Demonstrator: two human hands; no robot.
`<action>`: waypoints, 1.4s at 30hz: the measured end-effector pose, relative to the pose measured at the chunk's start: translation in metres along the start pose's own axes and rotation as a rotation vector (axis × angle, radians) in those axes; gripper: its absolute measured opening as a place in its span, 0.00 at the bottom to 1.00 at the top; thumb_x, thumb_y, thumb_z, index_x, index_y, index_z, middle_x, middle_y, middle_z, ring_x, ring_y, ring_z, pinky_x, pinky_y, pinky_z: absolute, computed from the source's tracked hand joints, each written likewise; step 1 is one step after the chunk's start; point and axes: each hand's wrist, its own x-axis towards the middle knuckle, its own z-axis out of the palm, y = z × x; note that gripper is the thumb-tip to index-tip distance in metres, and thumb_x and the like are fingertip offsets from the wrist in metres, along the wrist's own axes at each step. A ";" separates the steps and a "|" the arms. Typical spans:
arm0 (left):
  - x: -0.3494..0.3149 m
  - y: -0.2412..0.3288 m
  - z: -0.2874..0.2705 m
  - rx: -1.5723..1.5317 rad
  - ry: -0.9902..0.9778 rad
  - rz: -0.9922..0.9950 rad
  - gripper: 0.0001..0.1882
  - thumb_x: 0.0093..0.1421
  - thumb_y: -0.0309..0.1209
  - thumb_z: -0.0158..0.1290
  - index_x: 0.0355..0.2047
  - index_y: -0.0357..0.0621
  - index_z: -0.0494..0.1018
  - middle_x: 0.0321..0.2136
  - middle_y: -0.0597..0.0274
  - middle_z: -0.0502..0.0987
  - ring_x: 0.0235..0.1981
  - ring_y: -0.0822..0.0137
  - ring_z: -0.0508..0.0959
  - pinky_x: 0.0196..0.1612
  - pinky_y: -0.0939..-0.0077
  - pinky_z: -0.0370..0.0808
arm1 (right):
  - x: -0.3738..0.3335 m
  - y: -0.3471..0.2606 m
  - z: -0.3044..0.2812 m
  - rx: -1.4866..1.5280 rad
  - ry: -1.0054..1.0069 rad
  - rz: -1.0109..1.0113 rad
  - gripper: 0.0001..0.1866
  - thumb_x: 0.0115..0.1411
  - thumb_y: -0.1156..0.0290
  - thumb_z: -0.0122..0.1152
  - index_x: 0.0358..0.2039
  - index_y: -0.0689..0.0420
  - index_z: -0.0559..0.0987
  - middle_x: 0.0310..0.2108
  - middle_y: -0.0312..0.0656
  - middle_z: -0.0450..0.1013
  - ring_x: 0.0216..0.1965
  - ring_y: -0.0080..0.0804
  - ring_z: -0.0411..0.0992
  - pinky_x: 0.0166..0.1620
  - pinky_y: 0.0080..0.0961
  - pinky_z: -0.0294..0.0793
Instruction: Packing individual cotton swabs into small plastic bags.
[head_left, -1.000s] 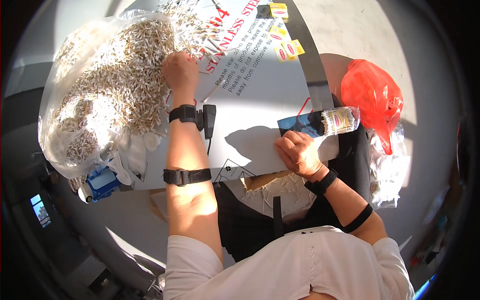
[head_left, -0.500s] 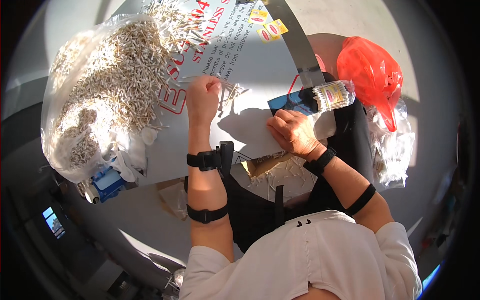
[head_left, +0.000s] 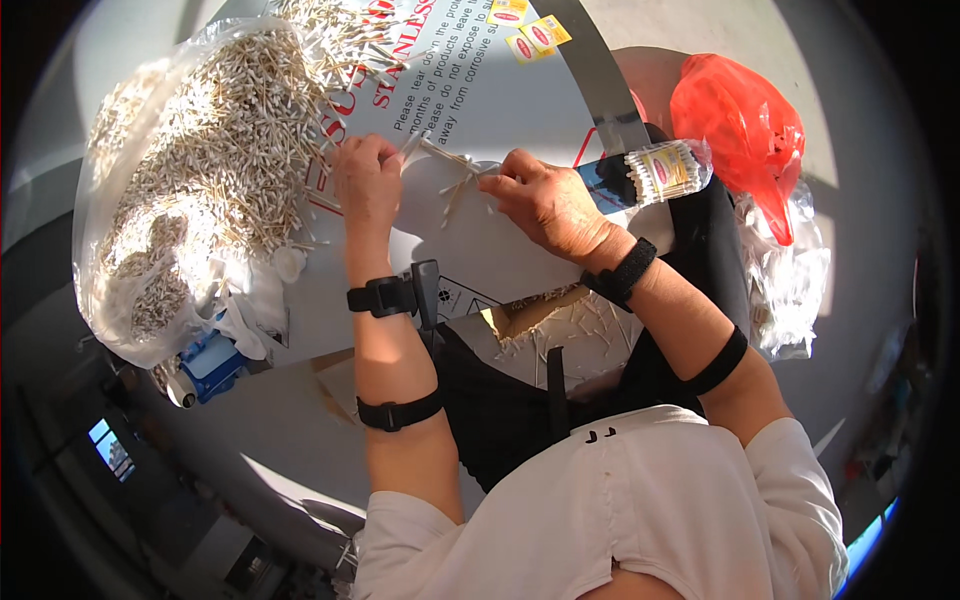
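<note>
A small bunch of cotton swabs (head_left: 458, 175) lies crosswise between both hands near the worktop's (head_left: 520, 120) middle; left hand (head_left: 368, 180) and right hand (head_left: 545, 200) fingers pinch its opposite ends.

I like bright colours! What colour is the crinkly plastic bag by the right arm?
The plastic bag is bright orange-red, glowing in sunlight. The head view shows it best.
</note>
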 end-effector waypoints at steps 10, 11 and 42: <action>-0.041 0.070 0.030 -0.118 0.029 0.076 0.05 0.53 0.22 0.58 0.27 0.44 0.73 0.31 0.60 0.74 0.37 0.53 0.70 0.41 0.61 0.70 | -0.002 0.000 0.012 -0.252 -0.005 -0.099 0.05 0.50 0.72 0.57 0.28 0.55 0.73 0.29 0.43 0.68 0.31 0.39 0.75 0.32 0.33 0.77; -0.039 0.066 0.031 -0.185 0.039 0.099 0.05 0.52 0.21 0.58 0.28 0.44 0.74 0.31 0.60 0.73 0.38 0.54 0.70 0.42 0.62 0.70 | -0.005 -0.001 0.010 -0.252 -0.002 -0.077 0.05 0.50 0.72 0.58 0.28 0.55 0.73 0.29 0.43 0.68 0.30 0.39 0.75 0.31 0.33 0.77; -0.039 0.062 0.024 -0.220 0.007 0.331 0.15 0.45 0.17 0.60 0.34 0.47 0.78 0.38 0.67 0.73 0.44 0.58 0.69 0.51 0.65 0.67 | -0.009 0.000 -0.002 -0.232 0.027 0.240 0.11 0.52 0.69 0.64 0.32 0.58 0.72 0.30 0.46 0.72 0.30 0.47 0.75 0.32 0.37 0.77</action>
